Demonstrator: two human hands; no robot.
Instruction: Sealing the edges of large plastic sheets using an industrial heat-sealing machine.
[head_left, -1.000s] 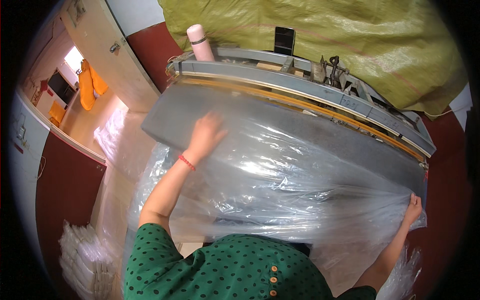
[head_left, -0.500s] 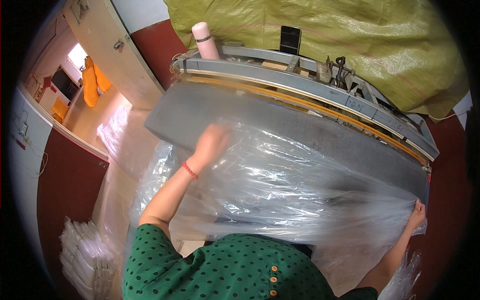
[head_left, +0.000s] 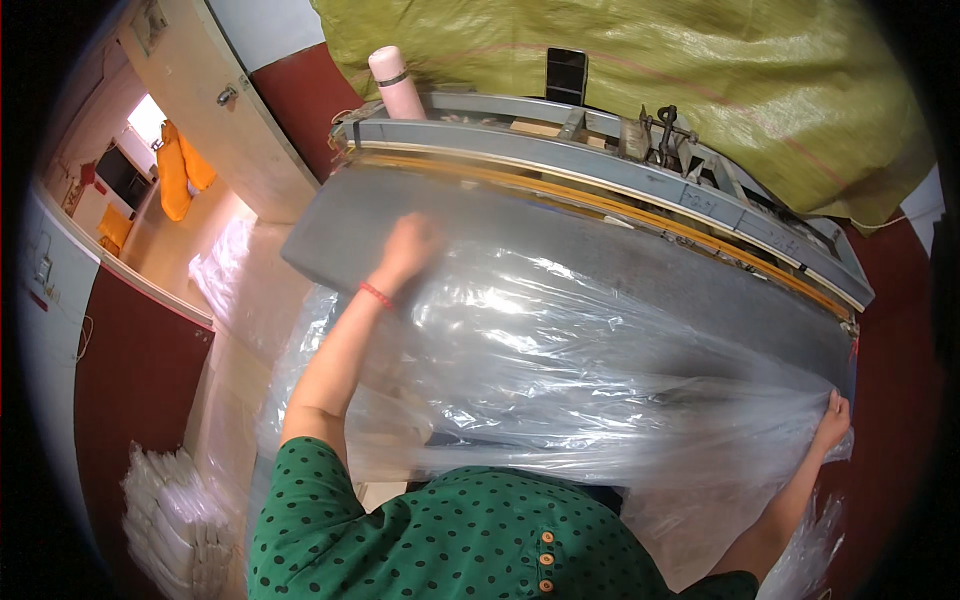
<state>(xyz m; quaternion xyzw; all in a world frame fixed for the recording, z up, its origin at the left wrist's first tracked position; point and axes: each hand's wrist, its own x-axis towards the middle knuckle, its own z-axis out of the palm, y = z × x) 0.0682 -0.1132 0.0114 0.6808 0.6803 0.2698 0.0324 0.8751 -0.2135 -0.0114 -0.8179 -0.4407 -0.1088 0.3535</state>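
Observation:
A sheet of clear plastic film [head_left: 520, 340] is stretched across the dark grey padded surface [head_left: 600, 240] in front of me. My left hand [head_left: 410, 245], with a red bead bracelet [head_left: 376, 294] on its wrist, is closed at the film's far left corner. Motion blur softens its fingers. Over at the right end, my right hand [head_left: 832, 420] pinches the film's edge and the plastic gathers in creases toward it. Loose film hangs on my side of the surface, down to my body.
A grey metal frame with yellow rails [head_left: 640, 170] runs along the far side, holding a pink flask [head_left: 397, 85], a phone [head_left: 566, 76] and a metal clamp [head_left: 666, 135]. Green-yellow woven sheeting [head_left: 700, 60] hangs behind. Folded plastic [head_left: 175, 525] is stacked at lower left, near an open door [head_left: 215, 100].
My left hand has moved a little farther away across the grey surface, the film's corner going with it. My right hand keeps its pinch at nearly the same spot.

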